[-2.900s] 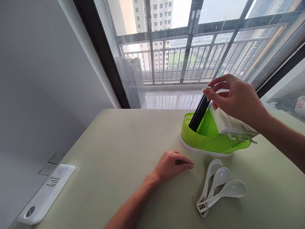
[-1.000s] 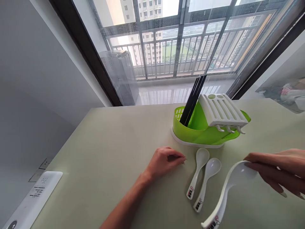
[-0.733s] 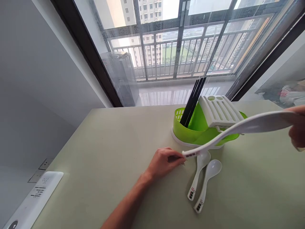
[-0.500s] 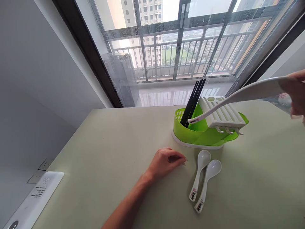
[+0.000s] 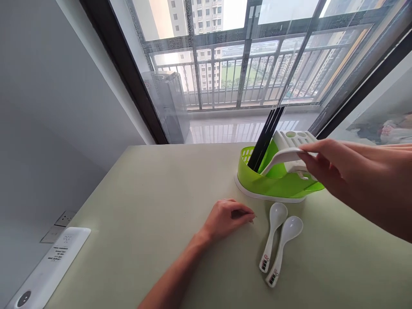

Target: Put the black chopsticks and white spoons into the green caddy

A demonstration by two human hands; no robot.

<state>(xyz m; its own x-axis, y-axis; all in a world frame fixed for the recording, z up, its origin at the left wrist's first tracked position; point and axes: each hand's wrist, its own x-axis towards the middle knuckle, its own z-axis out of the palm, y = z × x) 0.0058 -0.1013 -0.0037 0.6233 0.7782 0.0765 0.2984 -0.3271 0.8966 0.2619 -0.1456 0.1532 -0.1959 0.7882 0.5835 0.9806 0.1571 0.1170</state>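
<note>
My right hand pinches a white spoon by its upper end. The spoon's lower end points down inside the green utensil holder, beside several black chopsticks that lean there. A white slotted rack sits on the holder, partly hidden by my right hand. Resting on the table, my left hand has curled fingers, thumb and fingertips close together with nothing visible in them. To its right lie two white spoons, bowls towards the holder and marked handles towards me.
The pale green table runs up to a large window. A long white device with printed text lies at the left edge, near a wall socket. A grey wall borders the left side.
My right hand has come in from the right edge and down, lowering the spoon's far end into the green holder. My left hand stays where it was. The view has shifted slightly.
</note>
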